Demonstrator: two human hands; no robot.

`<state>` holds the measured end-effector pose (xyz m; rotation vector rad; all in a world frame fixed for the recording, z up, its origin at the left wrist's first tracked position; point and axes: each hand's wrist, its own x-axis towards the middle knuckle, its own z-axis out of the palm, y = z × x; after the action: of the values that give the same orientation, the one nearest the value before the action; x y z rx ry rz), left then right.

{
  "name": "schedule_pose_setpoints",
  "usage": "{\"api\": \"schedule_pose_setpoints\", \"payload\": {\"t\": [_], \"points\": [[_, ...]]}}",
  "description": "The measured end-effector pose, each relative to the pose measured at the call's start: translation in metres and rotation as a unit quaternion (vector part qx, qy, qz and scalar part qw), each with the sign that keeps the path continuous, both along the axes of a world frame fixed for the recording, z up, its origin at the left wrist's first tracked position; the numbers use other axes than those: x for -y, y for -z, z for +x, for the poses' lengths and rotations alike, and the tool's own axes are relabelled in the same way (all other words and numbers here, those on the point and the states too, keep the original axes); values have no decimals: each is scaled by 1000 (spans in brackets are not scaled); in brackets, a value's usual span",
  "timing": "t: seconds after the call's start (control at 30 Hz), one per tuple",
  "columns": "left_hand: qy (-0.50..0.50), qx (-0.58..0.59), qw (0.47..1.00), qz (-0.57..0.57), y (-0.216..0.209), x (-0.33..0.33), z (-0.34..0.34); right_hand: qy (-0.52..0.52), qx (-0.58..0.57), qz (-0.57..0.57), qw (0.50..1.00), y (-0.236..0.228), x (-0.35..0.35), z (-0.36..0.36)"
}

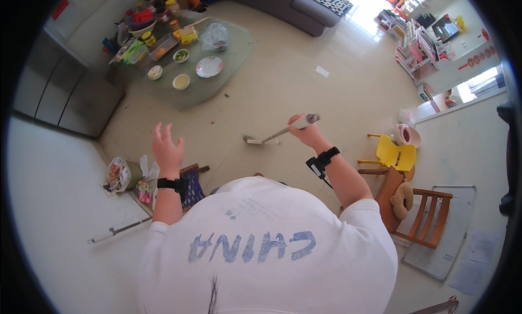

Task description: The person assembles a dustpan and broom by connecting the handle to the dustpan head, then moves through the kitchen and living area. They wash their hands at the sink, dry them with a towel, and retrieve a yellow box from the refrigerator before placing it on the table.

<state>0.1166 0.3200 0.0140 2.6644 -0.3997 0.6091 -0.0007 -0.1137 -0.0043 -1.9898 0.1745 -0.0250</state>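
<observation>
My right hand is closed around the handle of a broom. The handle slants down to the left, and its pale head with dark bristles rests on the tiled floor. My left hand is raised over the floor on the left, fingers apart and holding nothing. Small dark and red bits of debris lie on the floor between the broom and the glass table.
Bowls, a plate and a plastic bag crowd the table. A full trash bin and a blue woven stool stand at left. On the right are a yellow child's chair and a wooden chair. A grey sofa is far ahead.
</observation>
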Motion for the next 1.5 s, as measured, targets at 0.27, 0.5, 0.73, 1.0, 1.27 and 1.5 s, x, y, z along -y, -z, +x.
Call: {"api": "schedule_pose_setpoints", "payload": {"t": [0.27,0.5,0.73,1.0,1.27,1.5], "points": [[175,-92,980,-2,11,139,83,147,-5,9,989,-17,106,-9],[345,-255,902,-52,40,282,183,129,49,-113,984,-30,152,76],[490,-338,803,35,28,441,275,201,90,-120,968,-42,201,194],[581,-288,738,189,30,622,308,315,-170,412,838,-61,271,248],[549,-197,778,233,101,765,361,120,34,33,992,-47,413,254],[516,-192,812,194,107,833,408,117,-108,382,910,-53,483,277]]}}
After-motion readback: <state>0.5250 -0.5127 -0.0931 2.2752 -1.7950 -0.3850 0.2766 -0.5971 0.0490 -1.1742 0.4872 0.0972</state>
